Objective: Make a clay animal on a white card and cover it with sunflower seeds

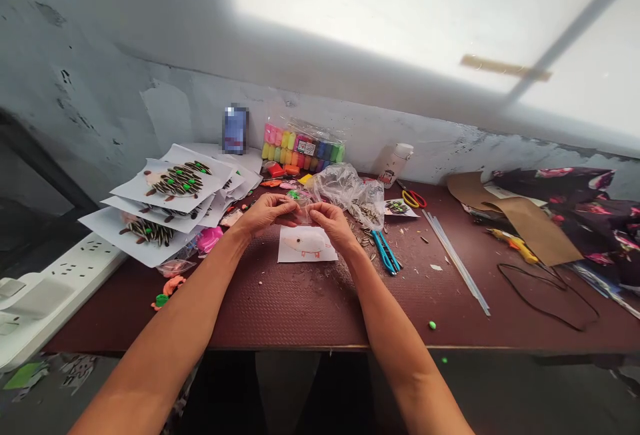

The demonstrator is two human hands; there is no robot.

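My left hand (270,210) and my right hand (330,219) are close together over the table, fingers pinched on a small clear plastic packet (303,211) between them. What the packet holds is too small to tell. Just below the hands lies a white paper card (287,251) with a drawn animal that has an eye and orange feet. A larger clear plastic bag (337,181) sits behind my right hand, with sunflower seeds (363,211) in and around it. Nearby on the right is a blue utility knife (385,253).
Stacked hedgehog pictures (180,181) stand left, near a white power strip (65,275). Colored clay packs (300,148), a phone (235,129) and a bottle (396,165) line the wall. Scissors (413,197), glue sticks (457,261) and a yellow glue gun (520,246) lie right.
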